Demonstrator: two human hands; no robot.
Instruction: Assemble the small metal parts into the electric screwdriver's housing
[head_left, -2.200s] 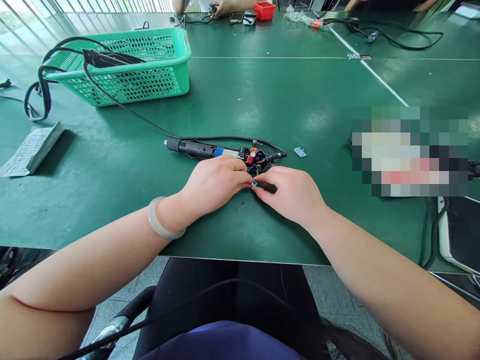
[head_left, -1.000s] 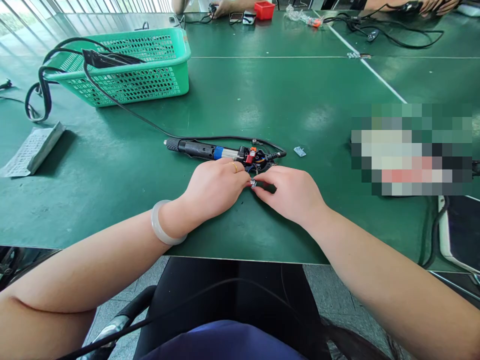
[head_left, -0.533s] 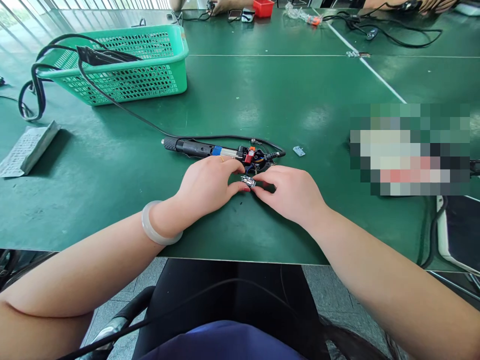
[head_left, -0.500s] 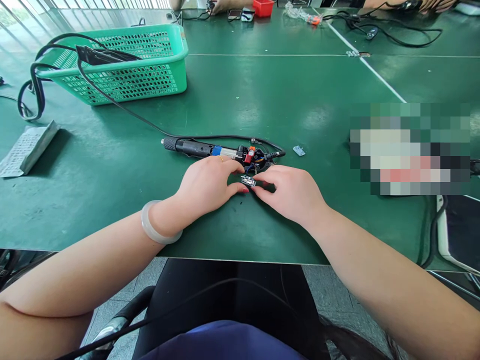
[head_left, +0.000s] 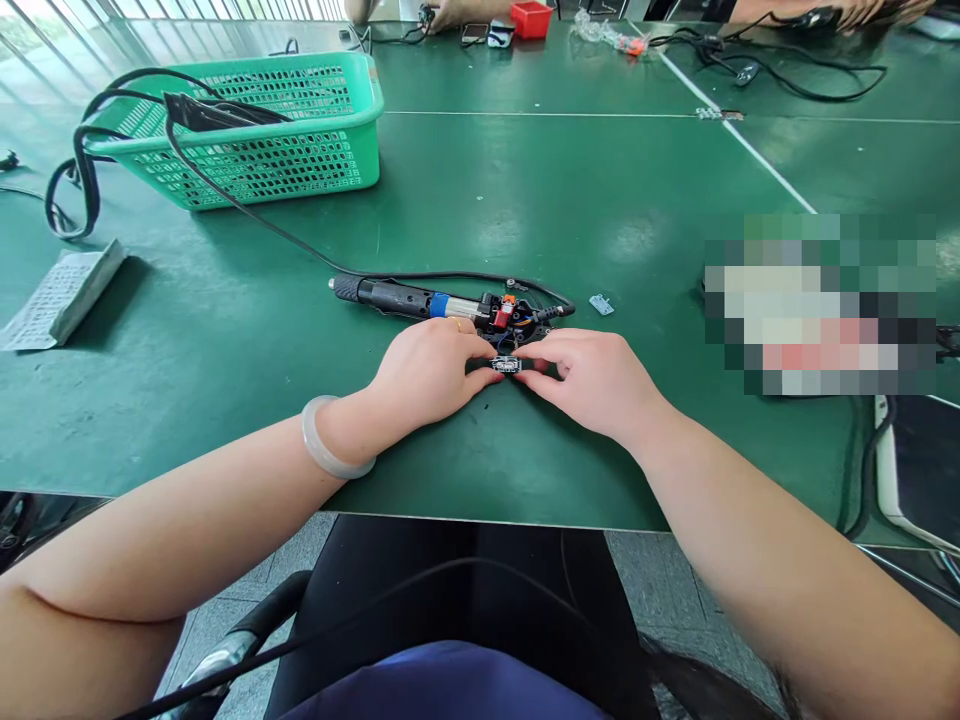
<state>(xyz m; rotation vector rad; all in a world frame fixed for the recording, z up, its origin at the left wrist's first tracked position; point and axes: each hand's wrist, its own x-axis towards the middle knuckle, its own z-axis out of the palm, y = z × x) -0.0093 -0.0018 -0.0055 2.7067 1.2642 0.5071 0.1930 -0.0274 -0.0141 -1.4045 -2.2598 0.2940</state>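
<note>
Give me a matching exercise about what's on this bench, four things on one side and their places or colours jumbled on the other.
Things:
1. mesh basket
2. small box
3. long tool
4. small part

Places and colours:
A. between the fingers of the left hand and right hand
B. red, near the picture's top edge
C. just beyond the hands, with a blue band
D. green, toward the picture's left

Pairs: 1-D, 2-B, 3-C, 4-A.

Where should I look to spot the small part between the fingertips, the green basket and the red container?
Small part (head_left: 506,364): head view, middle of its patterned face.
Green basket (head_left: 300,163): head view, perforated front wall.
Red container (head_left: 531,24): head view, near side.
</note>
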